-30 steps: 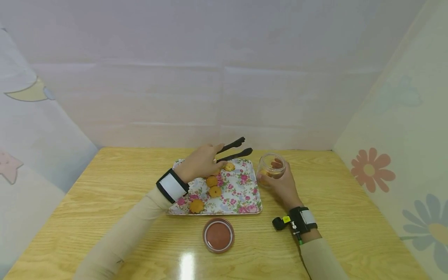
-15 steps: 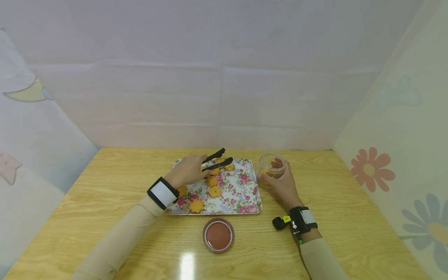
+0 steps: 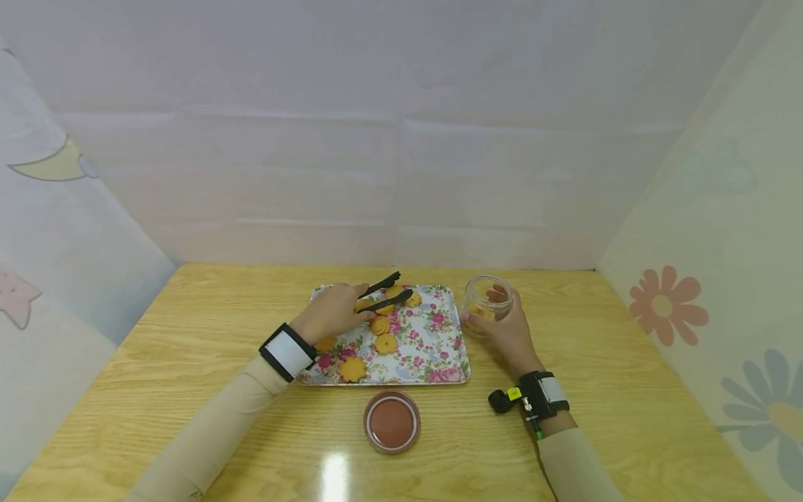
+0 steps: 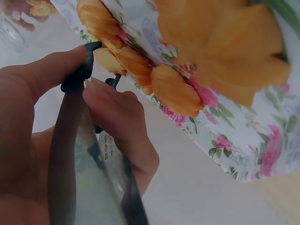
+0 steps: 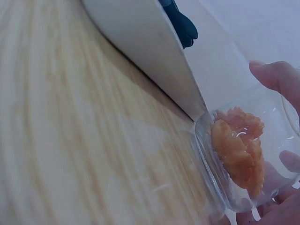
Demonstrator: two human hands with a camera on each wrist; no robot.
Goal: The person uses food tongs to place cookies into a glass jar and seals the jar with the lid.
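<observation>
My left hand (image 3: 330,314) grips black tongs (image 3: 384,295) over the far part of a floral tray (image 3: 433,348); the tong tips sit low beside the biscuits (image 3: 380,325) at the tray's back. In the left wrist view my fingers (image 4: 117,108) curl round the tongs (image 4: 65,140), with orange flower-shaped biscuits (image 4: 173,89) close by. My right hand (image 3: 507,328) holds a clear glass jar (image 3: 484,304) standing on the table right of the tray. The right wrist view shows biscuits (image 5: 236,150) inside the jar (image 5: 243,164).
A round brown lid (image 3: 392,422) lies on the wooden table (image 3: 188,335) in front of the tray. Pale paper walls close in the back and both sides. Several biscuits remain spread over the tray's left half.
My left hand has drawn the tongs back from near the jar and lowered them toward the biscuits on the tray. The right hand and jar have stayed put.
</observation>
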